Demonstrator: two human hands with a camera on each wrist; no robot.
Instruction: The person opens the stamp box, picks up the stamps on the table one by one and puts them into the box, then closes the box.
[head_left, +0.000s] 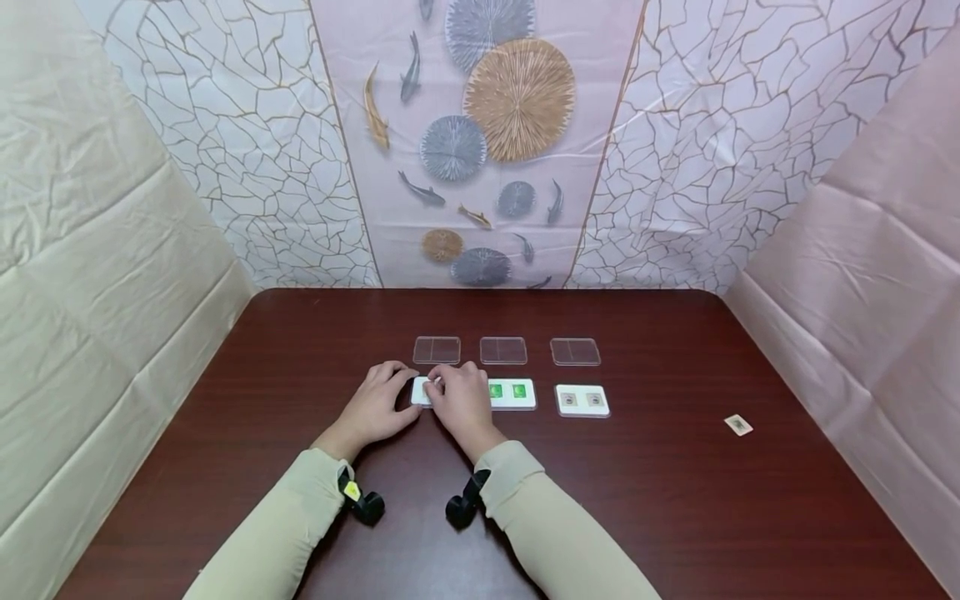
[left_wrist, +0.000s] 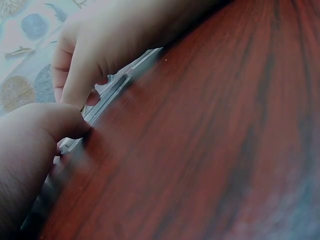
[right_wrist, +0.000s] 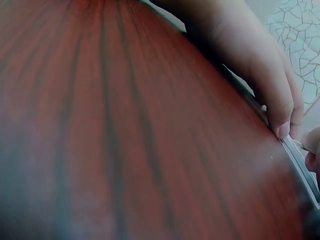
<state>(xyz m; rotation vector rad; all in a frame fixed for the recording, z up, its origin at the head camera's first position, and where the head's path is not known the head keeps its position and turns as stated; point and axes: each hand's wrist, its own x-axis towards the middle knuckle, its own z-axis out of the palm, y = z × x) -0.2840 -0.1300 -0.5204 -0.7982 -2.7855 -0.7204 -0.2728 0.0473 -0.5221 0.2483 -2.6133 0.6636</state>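
Observation:
A shallow case with a white insert [head_left: 417, 393] lies on the table, largely covered by the hands. My left hand [head_left: 378, 402] holds it at its left end, thumb on the near edge and fingers at the far edge. My right hand [head_left: 462, 403] bends over the same insert, thumb and fingertips pinched together low on it. A small square piece appears at those fingertips, mostly hidden. Beside the right hand is a case with two green squares [head_left: 507, 392]. In the right wrist view the left thumb [right_wrist: 283, 129] touches the case rim [right_wrist: 301, 170].
A third white case [head_left: 583, 401] holds two grey squares. Behind the cases lie three clear lids [head_left: 437, 350], [head_left: 503, 351], [head_left: 575, 352]. A loose small beige square [head_left: 738, 425] lies far right on the dark red table [head_left: 660, 500]. Fabric walls surround the table's back and sides.

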